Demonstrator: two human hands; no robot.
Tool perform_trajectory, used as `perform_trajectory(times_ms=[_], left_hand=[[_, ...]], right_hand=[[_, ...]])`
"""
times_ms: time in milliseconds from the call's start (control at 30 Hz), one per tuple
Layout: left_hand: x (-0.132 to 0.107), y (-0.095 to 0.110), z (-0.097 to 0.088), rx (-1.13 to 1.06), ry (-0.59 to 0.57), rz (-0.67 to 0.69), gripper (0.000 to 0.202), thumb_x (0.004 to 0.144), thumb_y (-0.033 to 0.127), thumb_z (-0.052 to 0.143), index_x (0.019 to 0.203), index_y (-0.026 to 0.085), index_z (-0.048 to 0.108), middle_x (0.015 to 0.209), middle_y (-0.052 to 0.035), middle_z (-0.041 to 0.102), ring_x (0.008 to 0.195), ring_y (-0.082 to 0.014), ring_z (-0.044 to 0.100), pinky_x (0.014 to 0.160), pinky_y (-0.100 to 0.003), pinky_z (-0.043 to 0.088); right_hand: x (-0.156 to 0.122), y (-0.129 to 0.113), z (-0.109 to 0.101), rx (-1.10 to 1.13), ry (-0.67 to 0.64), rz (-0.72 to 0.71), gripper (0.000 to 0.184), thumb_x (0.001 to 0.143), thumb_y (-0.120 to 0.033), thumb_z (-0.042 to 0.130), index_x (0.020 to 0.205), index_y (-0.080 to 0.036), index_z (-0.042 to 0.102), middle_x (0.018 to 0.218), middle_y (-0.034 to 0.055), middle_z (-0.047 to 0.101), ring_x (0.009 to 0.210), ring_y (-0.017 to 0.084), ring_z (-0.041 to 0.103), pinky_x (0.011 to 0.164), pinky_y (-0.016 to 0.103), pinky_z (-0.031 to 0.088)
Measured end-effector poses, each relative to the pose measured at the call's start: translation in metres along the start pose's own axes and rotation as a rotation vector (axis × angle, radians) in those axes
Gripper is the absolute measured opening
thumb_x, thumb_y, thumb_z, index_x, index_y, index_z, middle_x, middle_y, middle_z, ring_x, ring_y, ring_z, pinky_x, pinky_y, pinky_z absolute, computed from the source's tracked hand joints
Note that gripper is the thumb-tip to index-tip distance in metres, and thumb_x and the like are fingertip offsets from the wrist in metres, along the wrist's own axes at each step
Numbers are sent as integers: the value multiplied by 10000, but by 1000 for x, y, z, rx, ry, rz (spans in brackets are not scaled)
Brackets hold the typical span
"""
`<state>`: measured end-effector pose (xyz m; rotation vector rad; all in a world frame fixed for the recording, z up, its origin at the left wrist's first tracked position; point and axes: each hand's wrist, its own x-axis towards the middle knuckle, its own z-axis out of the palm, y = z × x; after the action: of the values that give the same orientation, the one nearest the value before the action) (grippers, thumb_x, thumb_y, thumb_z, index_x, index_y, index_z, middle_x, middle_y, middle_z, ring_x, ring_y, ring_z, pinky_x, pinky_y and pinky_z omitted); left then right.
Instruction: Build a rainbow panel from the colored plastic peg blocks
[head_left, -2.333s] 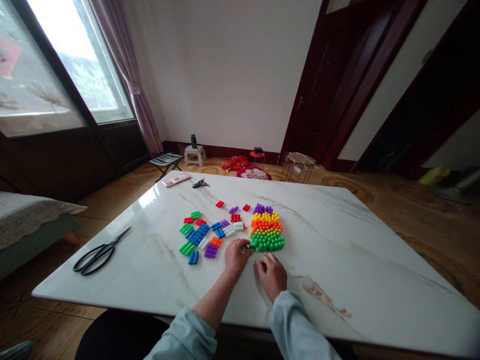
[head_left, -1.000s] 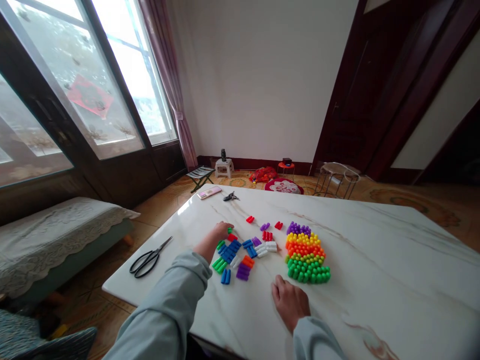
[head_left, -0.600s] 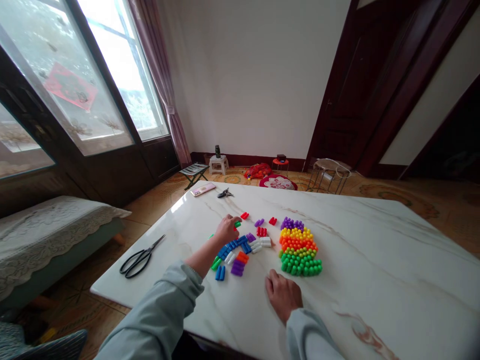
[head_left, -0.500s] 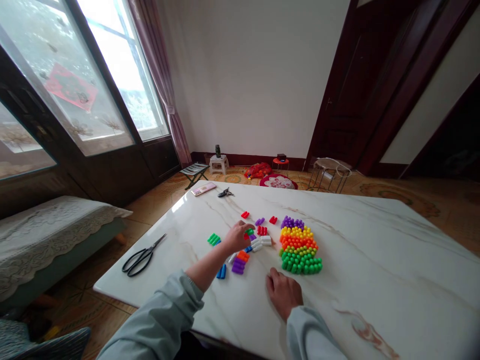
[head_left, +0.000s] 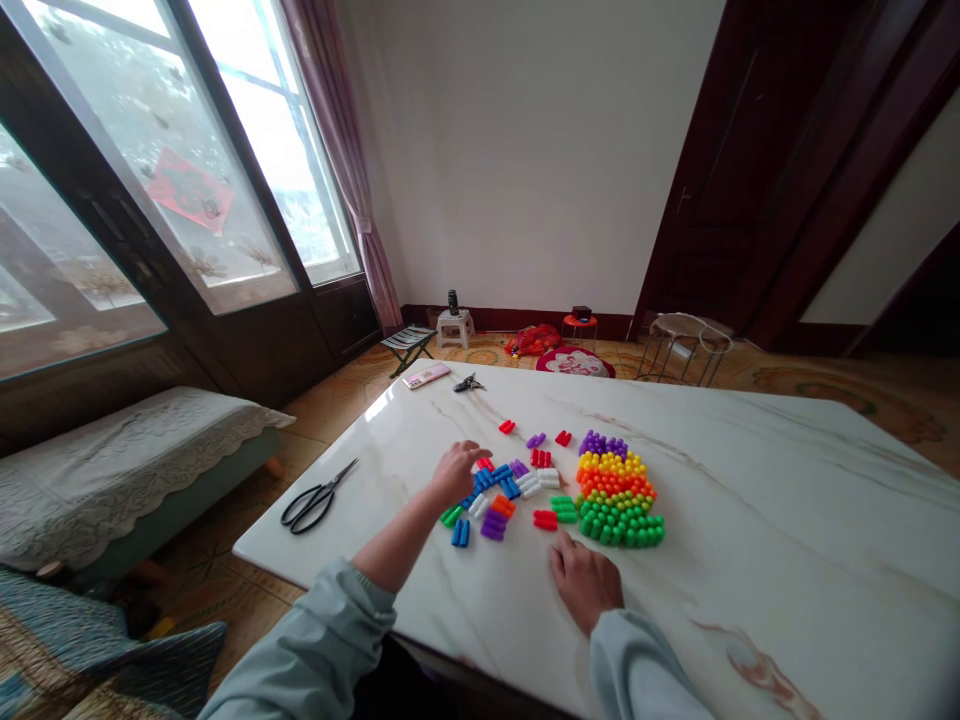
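Observation:
My left hand point(head_left: 457, 474) hangs over a cluster of short ribbed plastic pieces, fingers apart and slightly bent, with nothing visible in them. Beneath and beside it lie blue pieces point(head_left: 510, 487), white pieces point(head_left: 478, 507), orange pieces point(head_left: 503, 507) and purple pieces point(head_left: 493, 525). Curled loosely, my right hand point(head_left: 586, 582) rests on the table just below red pieces point(head_left: 545, 520) and green pieces point(head_left: 562, 508); nothing shows in its fingers. To the right of these stands a block of round-topped beads point(head_left: 616, 485), banded purple, yellow, orange, light green and green.
Black-handled scissors point(head_left: 319, 497) lie at the left of the marble-patterned table point(head_left: 750, 520). A phone point(head_left: 427, 376) and small pliers point(head_left: 469, 383) sit near its far edge. Beyond are a folding stool point(head_left: 409, 343) and a white stool point(head_left: 454, 328).
Red and green pieces now lie beside the bead block, above my right hand. My left hand has drawn back left over the blue pieces. The whole view has shifted slightly.

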<state>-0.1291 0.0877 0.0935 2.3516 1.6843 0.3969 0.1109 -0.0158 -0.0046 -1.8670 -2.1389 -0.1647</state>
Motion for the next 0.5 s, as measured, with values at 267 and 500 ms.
perform_trajectory(times_ms=[267,500], left_hand=[[-2,-94,15,110,-150,3,613,636,-4,588,1188,261,622,1209,-69,582,1125,-232,544,1010,-343,383],[-5,-61,18,-59,156,-138,478,741,141,595,1215,195,561,1005,-76,598,898,-196,607,875,-327,465]], right_hand=[[0,-1,-3,-18,-32,-9,228,932,-257,431,949,-197,650,738,37,714,609,160,652,505,282,225],[0,-1,-6,2,-31,-13,210,927,-256,446,906,-194,646,739,33,711,597,141,640,502,271,242]])
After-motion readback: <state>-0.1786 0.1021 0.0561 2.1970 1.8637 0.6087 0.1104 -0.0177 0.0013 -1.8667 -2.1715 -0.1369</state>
